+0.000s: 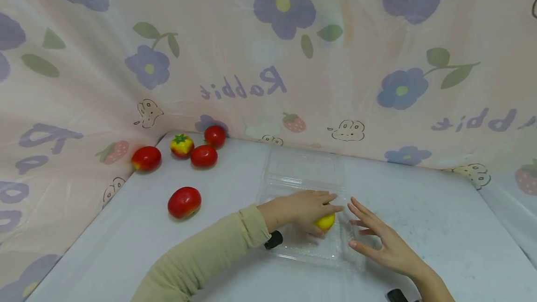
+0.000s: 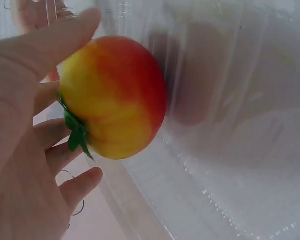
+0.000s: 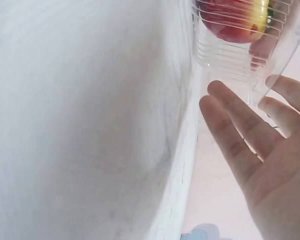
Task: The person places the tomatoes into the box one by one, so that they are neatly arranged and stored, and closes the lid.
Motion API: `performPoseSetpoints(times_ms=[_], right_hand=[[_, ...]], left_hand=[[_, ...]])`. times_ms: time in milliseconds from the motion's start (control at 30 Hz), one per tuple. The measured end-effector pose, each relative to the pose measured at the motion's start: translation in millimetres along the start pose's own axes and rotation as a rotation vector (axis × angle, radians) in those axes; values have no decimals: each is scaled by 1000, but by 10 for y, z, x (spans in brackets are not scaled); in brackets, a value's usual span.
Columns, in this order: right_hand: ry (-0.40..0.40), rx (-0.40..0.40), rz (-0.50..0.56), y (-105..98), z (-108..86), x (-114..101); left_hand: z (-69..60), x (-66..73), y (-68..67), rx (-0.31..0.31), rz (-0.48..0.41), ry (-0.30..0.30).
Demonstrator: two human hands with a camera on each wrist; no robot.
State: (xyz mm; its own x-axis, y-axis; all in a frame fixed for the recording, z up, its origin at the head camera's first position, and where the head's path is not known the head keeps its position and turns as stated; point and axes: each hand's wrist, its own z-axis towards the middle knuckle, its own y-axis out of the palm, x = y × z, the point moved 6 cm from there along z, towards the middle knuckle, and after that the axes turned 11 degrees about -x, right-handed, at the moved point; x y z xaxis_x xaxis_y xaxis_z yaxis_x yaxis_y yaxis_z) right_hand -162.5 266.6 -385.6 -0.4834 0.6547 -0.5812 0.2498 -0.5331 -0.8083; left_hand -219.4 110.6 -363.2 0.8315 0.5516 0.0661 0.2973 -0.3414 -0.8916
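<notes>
In the head view, my left hand (image 1: 304,211) reaches over a clear plastic clamshell box (image 1: 299,248) and holds a round red-and-yellow fruit (image 1: 325,221). The left wrist view shows the fruit (image 2: 115,97) with its green leafy top turned toward the fingers and the thumb along its upper side. Parts of the fingers are hidden behind it. Just right of the box, my right hand (image 1: 386,246) is held with fingers extended and spread. In the right wrist view, these fingers (image 3: 235,117) lie close to the box's ridged wall (image 3: 225,60); whether they touch it I cannot tell.
The box's lid (image 1: 302,167) lies folded back toward the curtain (image 1: 335,83). At the left of the white table (image 1: 419,209) are a leafy-topped yellow-red fruit (image 1: 182,146) and several red fruits, one (image 1: 184,202) nearer the front.
</notes>
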Motion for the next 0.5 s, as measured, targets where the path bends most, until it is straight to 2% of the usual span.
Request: performPoseSetpoints(times_ms=[333,500], right_hand=[[7,-7,-2,4,5,-4],[23,-6,-10,0,9,6]], left_hand=[[-168,-66,-2,25,-20,20],[-198,-113,19,20,-59,-8]])
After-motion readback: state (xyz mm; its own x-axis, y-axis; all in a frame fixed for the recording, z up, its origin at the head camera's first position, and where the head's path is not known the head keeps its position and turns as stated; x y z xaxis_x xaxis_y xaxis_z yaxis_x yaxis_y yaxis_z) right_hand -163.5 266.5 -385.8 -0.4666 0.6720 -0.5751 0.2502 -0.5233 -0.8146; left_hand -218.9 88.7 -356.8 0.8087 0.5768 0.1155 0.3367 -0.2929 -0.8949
